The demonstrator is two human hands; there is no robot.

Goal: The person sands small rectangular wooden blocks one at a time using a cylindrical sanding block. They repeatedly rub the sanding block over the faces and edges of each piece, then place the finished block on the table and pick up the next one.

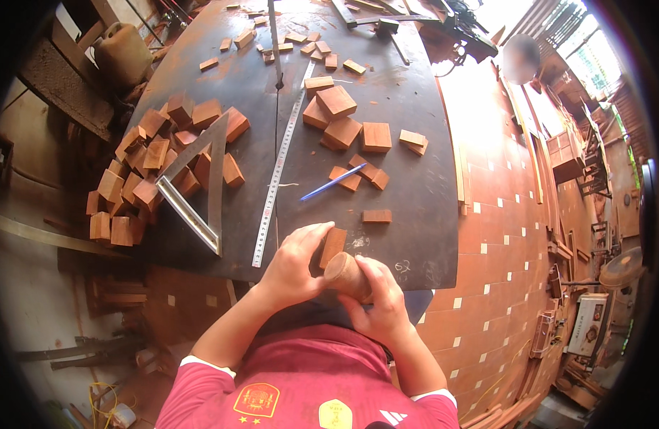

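At the near edge of the dark table, my left hand (297, 259) grips a small reddish-brown wooden block (334, 247) between thumb and fingers. Beside it my right hand (381, 294) is closed around a short round wooden piece (349, 277), whose flat end faces the block. The two pieces are very close; whether they touch, I cannot tell. Just beyond my hands lie a single wooden block (377, 216) and a blue pen (333, 182). A white measuring tape (276, 175) runs away from me, left of the pen.
An upright saw blade (275, 43) rises through the dark table (408, 247). On the left, a metal triangle square (216, 182) leans against a heap of wooden blocks (154, 154). More blocks (342, 132) lie centre-right, with small offcuts farther back. Tiled floor (480, 286) stretches right.
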